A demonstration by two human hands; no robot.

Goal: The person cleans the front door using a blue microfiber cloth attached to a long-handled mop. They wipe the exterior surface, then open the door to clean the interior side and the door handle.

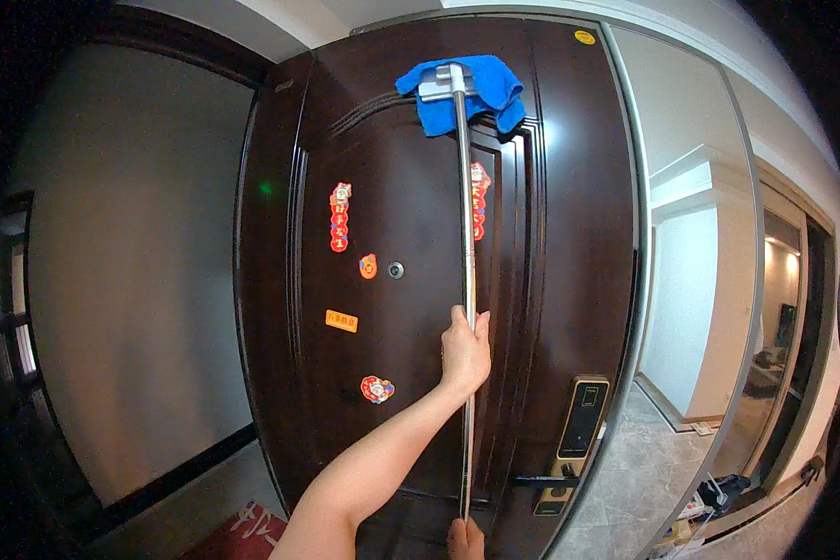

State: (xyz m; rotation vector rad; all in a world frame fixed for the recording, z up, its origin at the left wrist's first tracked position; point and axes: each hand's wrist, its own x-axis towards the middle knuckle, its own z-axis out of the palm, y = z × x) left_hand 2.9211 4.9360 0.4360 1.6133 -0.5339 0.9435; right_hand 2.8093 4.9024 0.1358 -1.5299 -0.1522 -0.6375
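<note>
A long metal mop pole (468, 224) stands nearly upright in front of a dark brown door (420, 327). My left hand (465, 351) is wrapped around the pole at mid-length, its forearm coming up from the lower edge. Lower down, at the bottom of the view, my right hand (466, 539) grips the pole's lower end; part of it is cut off. At the top, a blue cloth (497, 82) is draped around the grey-white mop head (449, 83) and lies against the upper door panel.
Red and orange stickers (340, 219) and a round peephole (396, 271) are on the door. A gold-and-black lock with a handle (579, 439) sits lower right. Beside the frame stands a mirror-like panel (681, 308). A red mat (243, 534) lies at lower left.
</note>
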